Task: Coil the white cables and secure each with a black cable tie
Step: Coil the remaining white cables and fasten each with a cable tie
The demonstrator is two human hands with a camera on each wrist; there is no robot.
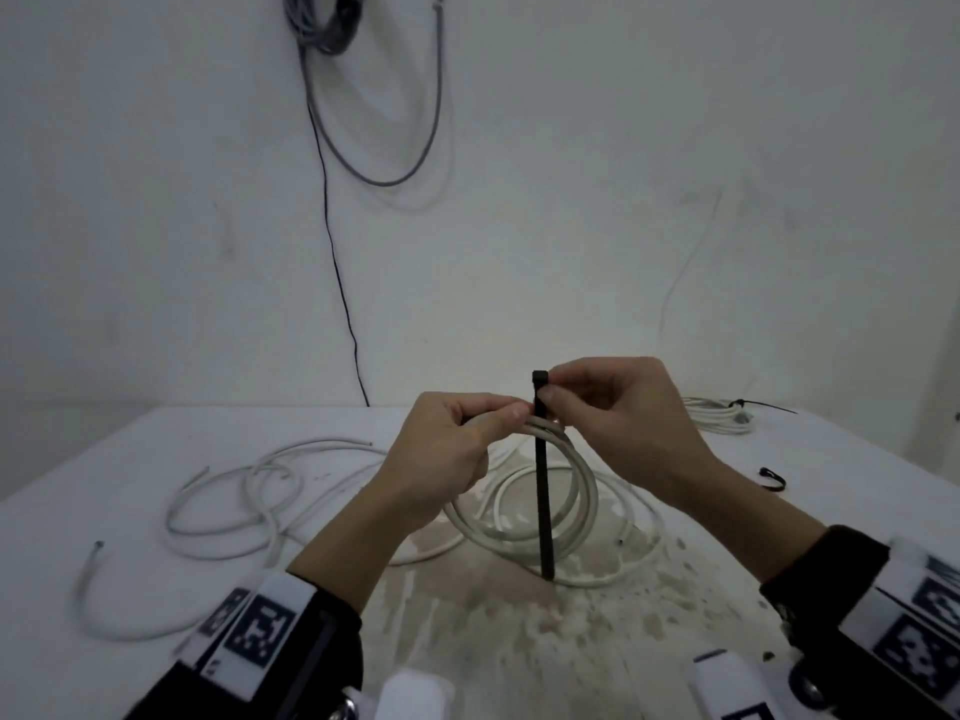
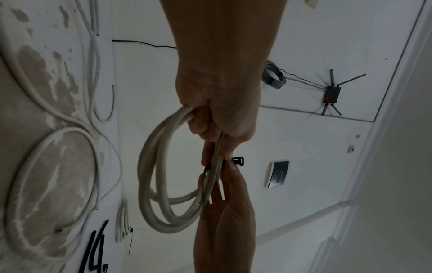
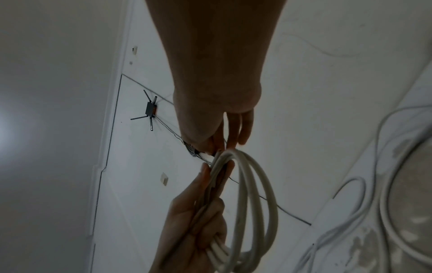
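My left hand (image 1: 511, 414) grips the top of a coil of white cable (image 1: 586, 480), held upright above the table. My right hand (image 1: 551, 393) pinches a black cable tie (image 1: 544, 501) just under its head. The tie hangs straight down across the coil's front, its tail near the tabletop. In the left wrist view the left hand (image 2: 205, 129) has its fingers curled round the coil (image 2: 149, 184), and the tie's head (image 2: 238, 160) sticks out beside the right hand's fingertips (image 2: 231, 168). The right wrist view shows the right hand (image 3: 224, 146) at the coil's (image 3: 268, 203) top, opposite the left hand (image 3: 194, 230).
Loose white cables (image 1: 234, 501) sprawl on the white table (image 1: 130, 459) to the left, and another runs under the coil (image 1: 623, 574). A tied bundle (image 1: 722, 413) lies at the back right, a spare black tie (image 1: 772, 479) nearer. Grey cables (image 1: 374, 148) hang on the wall.
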